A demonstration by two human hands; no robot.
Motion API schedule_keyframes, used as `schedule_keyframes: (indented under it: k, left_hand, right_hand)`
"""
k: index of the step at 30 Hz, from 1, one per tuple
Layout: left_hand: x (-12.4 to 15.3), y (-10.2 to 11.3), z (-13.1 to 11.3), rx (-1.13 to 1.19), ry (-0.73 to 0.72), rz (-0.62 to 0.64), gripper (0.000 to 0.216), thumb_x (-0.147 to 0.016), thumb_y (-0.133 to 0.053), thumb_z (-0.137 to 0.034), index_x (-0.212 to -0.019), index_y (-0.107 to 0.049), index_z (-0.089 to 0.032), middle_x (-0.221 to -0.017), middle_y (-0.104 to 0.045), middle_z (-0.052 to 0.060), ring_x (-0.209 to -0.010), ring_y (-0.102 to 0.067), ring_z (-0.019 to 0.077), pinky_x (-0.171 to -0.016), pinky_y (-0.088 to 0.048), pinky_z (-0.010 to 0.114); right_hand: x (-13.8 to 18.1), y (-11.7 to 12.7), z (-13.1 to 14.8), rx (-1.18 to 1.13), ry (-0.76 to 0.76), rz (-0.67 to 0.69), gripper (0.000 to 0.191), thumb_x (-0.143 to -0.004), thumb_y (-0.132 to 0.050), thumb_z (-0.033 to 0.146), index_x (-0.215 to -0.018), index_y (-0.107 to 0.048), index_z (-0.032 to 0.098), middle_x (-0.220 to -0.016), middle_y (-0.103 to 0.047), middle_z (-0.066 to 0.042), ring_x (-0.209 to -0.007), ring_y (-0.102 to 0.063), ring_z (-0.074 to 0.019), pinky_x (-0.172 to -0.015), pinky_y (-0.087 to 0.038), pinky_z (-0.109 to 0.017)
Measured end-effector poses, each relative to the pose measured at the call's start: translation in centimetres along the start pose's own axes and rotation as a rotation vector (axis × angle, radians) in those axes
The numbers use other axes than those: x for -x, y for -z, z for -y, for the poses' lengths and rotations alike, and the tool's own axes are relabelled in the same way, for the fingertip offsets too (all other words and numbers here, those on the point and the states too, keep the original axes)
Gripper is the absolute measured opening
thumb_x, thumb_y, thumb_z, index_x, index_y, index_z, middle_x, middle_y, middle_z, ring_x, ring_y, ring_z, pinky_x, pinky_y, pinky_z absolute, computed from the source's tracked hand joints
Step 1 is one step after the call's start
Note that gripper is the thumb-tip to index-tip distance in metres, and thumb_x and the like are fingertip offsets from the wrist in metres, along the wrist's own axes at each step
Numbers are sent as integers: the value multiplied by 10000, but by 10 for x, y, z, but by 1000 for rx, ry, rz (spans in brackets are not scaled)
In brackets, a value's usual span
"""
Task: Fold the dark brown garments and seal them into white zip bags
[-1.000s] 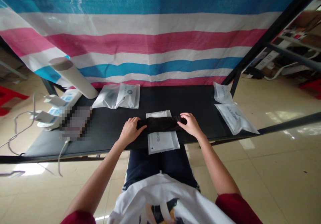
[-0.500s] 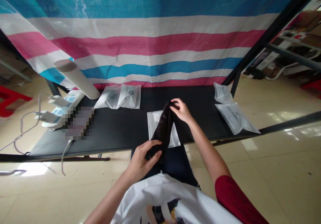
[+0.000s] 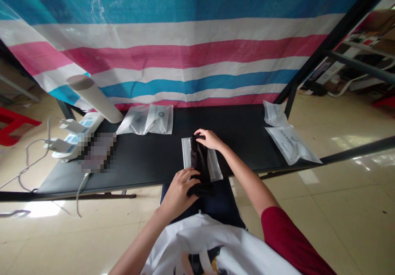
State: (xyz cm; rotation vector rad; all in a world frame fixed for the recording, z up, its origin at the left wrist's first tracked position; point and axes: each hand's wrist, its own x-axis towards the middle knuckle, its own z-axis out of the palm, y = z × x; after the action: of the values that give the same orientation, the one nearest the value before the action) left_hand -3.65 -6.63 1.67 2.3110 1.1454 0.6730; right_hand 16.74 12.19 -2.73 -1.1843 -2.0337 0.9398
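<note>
A long, soft piece of black fabric (image 3: 200,160) lies lengthwise over a frosted white plastic bag (image 3: 186,153) at the table's front edge. What kind of garment it is cannot be made out. My right hand (image 3: 210,139) pinches its far end between thumb and fingers. At the near end, my left hand (image 3: 181,188) has its fingers curled over the fabric, where a bunched part hangs past the edge above my lap. The fabric hides the bag's middle, leaving its two sides showing.
A filled frosted bag (image 3: 146,119) lies at the back left, beside a leaning white bottle (image 3: 95,98). Further left are a power strip (image 3: 78,133) with plugs and a blurred phone-like device (image 3: 97,151) on a cable. Two printed bags (image 3: 288,145) lie at right. Striped sheeting (image 3: 185,55) hangs behind.
The fabric has gone from raised and bent to lying flatter over the bag. My right hand has moved left and slightly nearer, still pinching the far end. My left hand stays at the near end.
</note>
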Motion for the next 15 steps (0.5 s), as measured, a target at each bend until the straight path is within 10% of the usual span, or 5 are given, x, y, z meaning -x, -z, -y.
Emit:
schedule_keyframes:
  k: [7, 15]
  left_hand:
    - [-30, -17, 21, 186, 350, -53, 403, -926, -525, -473, -1225, -487, -205, -651, -588, -44, -469, -529, 131, -526, -405, 237]
    - [-67, -24, 37, 70, 387, -109, 471, -881, -567, -455, -1269, -457, -210, -799, -638, 15, -582, -607, 162, -568, -421, 249]
  right_hand:
    - [5, -5, -7, -85, -29, -44, 286, -768, -748, 261, -1037, -672, 198, -926, -741, -48, -868, -710, -189, -791, -535, -303]
    - [36, 3, 28, 32, 46, -422, 204, -894, -592, 309, -1056, -655, 204, -1040, -712, -79, -967, -670, -202, -869, -528, -343]
